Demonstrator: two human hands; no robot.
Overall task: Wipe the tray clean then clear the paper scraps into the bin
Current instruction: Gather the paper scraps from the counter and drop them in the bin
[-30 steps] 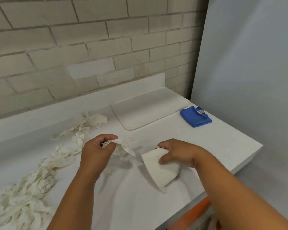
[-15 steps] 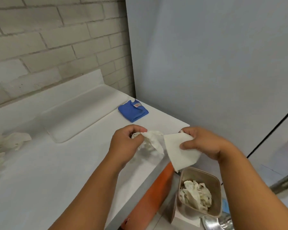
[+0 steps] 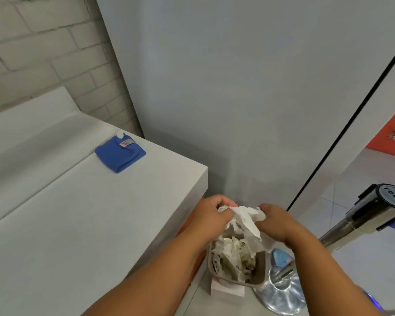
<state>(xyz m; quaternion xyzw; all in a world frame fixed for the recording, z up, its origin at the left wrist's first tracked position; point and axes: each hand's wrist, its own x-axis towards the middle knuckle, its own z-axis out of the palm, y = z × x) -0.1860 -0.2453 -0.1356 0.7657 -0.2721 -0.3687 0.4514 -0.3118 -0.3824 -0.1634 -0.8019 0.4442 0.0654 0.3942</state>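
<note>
Both hands are past the counter's right end, directly above a beige bin (image 3: 259, 283) on the floor. My left hand (image 3: 211, 213) grips crumpled white paper scraps (image 3: 228, 209). My right hand (image 3: 277, 221) holds a white paper sheet (image 3: 249, 224) that hangs down toward the bin's mouth. The bin holds several crumpled scraps (image 3: 234, 253). The white tray (image 3: 32, 142) lies on the counter at the left, its left part cut off by the frame edge.
A folded blue cloth (image 3: 120, 153) lies on the white counter (image 3: 89, 224) beside the tray. A grey panel stands behind the bin. A chrome post (image 3: 363, 217) with a shiny round base (image 3: 283, 293) stands right of the bin.
My view swung right from the counter to the bin. Both hands carried the scraps and the sheet off the counter's edge and now hold them together over the bin.
</note>
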